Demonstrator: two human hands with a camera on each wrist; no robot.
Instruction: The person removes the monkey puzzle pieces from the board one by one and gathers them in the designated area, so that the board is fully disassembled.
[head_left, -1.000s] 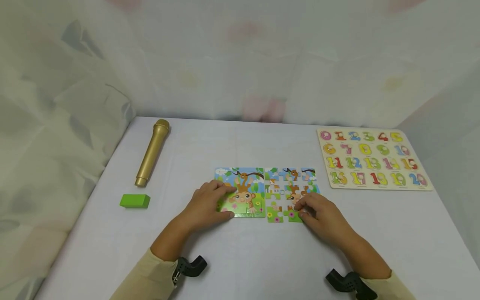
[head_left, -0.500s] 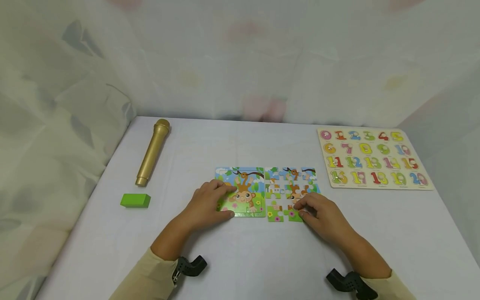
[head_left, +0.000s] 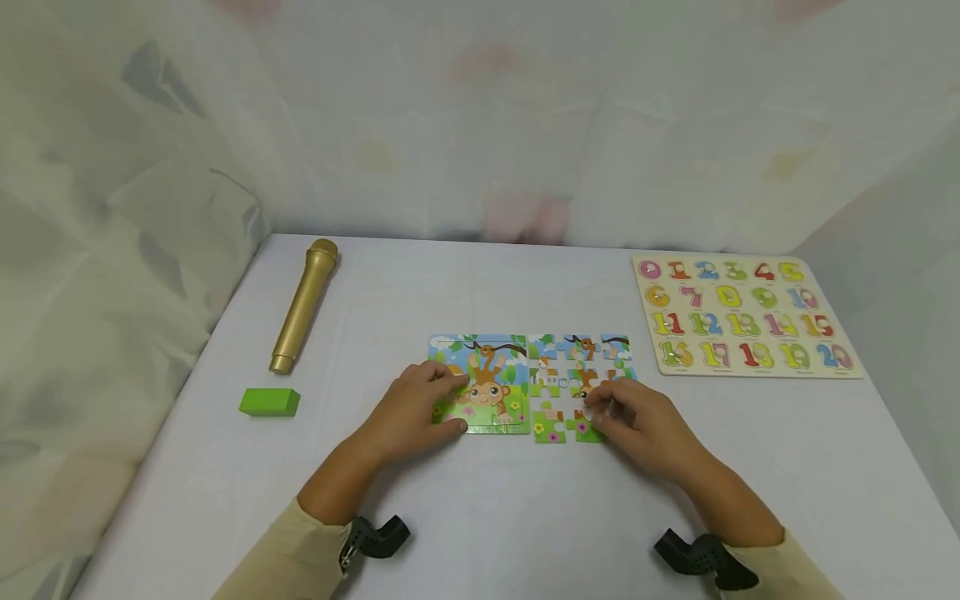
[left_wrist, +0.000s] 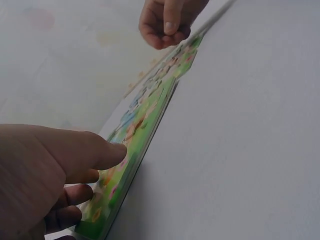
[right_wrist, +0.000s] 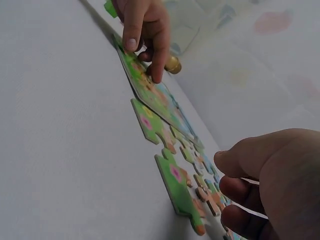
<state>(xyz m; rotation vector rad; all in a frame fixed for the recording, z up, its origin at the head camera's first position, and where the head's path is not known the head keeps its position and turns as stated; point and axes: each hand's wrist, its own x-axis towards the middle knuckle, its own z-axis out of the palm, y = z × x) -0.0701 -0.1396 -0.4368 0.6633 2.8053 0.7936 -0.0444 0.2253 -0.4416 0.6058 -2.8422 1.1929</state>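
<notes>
My left hand (head_left: 415,410) rests at the left side of a flat picture puzzle board (head_left: 517,427) with a monkey on it. Its thumb lies over the near edge in the left wrist view, fingers loosely bent. Several jigsaw pieces (head_left: 551,427) lie spread in rows against the board's right side, making a similar monkey scene. Over the right part of these pieces hovers my right hand (head_left: 652,429), fingers loosely bent. A gap shows between its thumb (right_wrist: 235,162) and fingers in the right wrist view, with nothing visible between them. That hand hides some right-hand pieces.
A wooden number board (head_left: 750,317) with coloured numerals lies at the back right. On the left are a gold microphone (head_left: 303,308) and a green block (head_left: 270,402). Patterned cloth (head_left: 480,125) hangs behind the white table (head_left: 495,517).
My right hand has lifted slightly and shifted a little left above the pieces, its fingers a little more extended. The left hand stays at the board.
</notes>
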